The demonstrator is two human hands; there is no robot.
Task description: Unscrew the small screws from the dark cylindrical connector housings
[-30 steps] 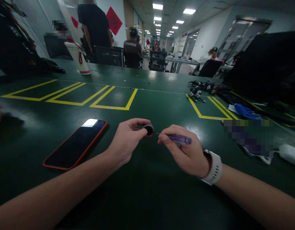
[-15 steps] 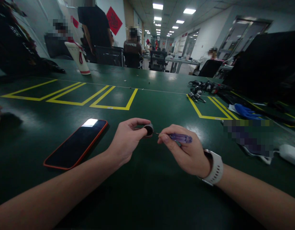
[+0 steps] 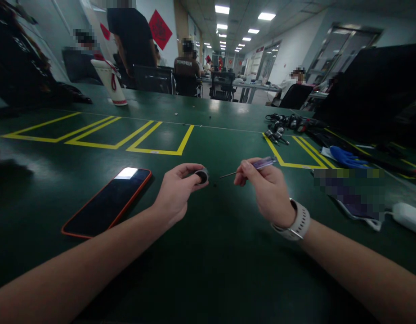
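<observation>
My left hand (image 3: 178,189) pinches a small round black part with a metal rim (image 3: 201,175) between thumb and fingers, just above the green table (image 3: 208,252). My right hand (image 3: 266,189), with a white watch on the wrist, grips a small screwdriver with a clear purple handle (image 3: 263,163). Its thin shaft points left toward the round part, with a gap between the tip and the part. A tiny dark speck (image 3: 215,184) lies on the table below the tip.
A phone in an orange case (image 3: 108,202) lies left of my left hand. Yellow tape boxes (image 3: 160,139) mark the table. Tools (image 3: 282,128), a blue glove (image 3: 346,157) and a white object (image 3: 408,216) sit at right. A white cup (image 3: 109,81) and people are at the far side.
My right hand has lifted and drawn the screwdriver back to the right, so its tip has left the round part. My left hand shifted slightly left with the part.
</observation>
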